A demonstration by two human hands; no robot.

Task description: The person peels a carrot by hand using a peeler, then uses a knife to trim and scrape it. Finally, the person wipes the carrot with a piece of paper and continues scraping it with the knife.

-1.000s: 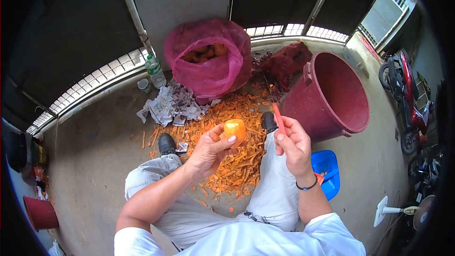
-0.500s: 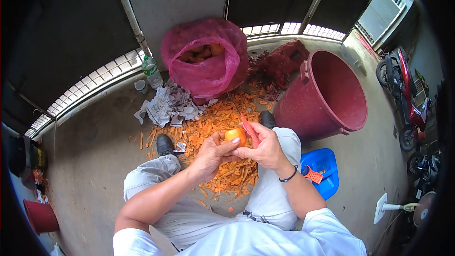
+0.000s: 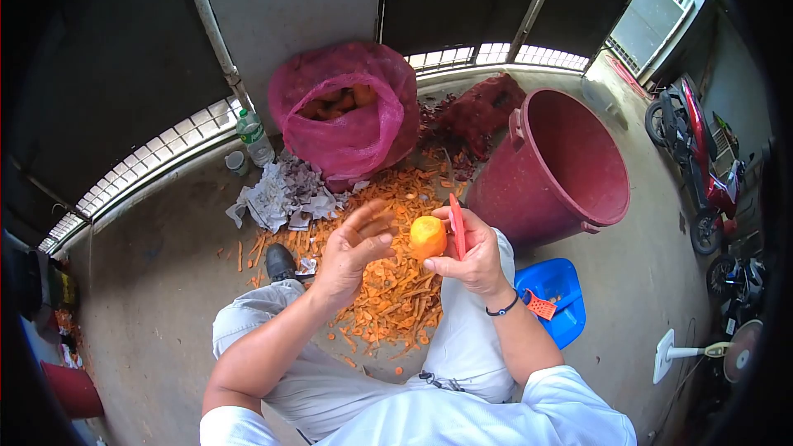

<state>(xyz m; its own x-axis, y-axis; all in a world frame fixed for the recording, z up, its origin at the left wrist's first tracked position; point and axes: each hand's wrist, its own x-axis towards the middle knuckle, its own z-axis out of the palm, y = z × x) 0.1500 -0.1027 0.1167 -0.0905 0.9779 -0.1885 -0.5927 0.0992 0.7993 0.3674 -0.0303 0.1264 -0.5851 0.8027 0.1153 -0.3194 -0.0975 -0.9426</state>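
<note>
My right hand (image 3: 481, 263) holds a thick orange carrot (image 3: 428, 237), seen nearly end-on, between thumb and fingertips. The same hand also grips a knife by its red handle (image 3: 458, 227), with the thin blade pointing away from me. To the left of the carrot, my left hand (image 3: 353, 254) is apart from it, with fingers spread and nothing in them. Below both hands a heap of carrot peelings and cut ends (image 3: 388, 301) covers the floor between my legs.
A pink mesh sack (image 3: 347, 128) of carrots stands ahead, with crumpled paper (image 3: 285, 194) and a plastic bottle (image 3: 254, 136) on its left. A large dark-red bin (image 3: 529, 190) leans to the right. Nearer me sits a blue tray (image 3: 568, 281) holding an orange grater-like piece (image 3: 541, 304).
My left hand has let go of the carrot and moved left, its fingers opening. The carrot stays in my right hand with the knife, whose handle now stands more upright.
</note>
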